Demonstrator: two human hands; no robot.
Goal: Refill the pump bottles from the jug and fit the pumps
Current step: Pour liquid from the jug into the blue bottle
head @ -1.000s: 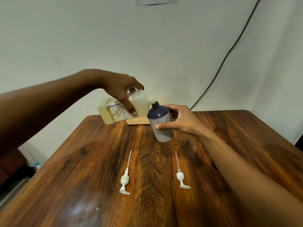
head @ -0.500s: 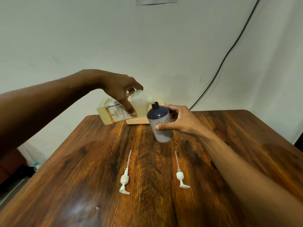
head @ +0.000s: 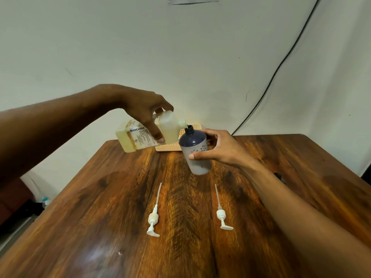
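Observation:
My left hand (head: 144, 109) grips a pale yellow jug (head: 140, 137) from above and holds it tipped almost level, its spout against the open black neck of a bottle. That bottle (head: 195, 149) has a dark blue top and a grey lower half, leans left, and is lifted off the table in my right hand (head: 218, 149). Two white pumps with long dip tubes lie loose on the wooden table (head: 100, 197): one pump (head: 154, 218) at left, the other pump (head: 220, 214) at right, both nearer to me than the bottle.
A beige perforated tray (head: 168, 146) sits at the table's far edge against the white wall, partly hidden by the jug and bottle. A black cable (head: 269, 85) runs down the wall at right. A small bottle (head: 45, 202) stands on the floor at left.
The jug's back end has risen a little, tipping the spout further down onto the bottle's neck. Bottle, right hand and both pumps have stayed where they were.

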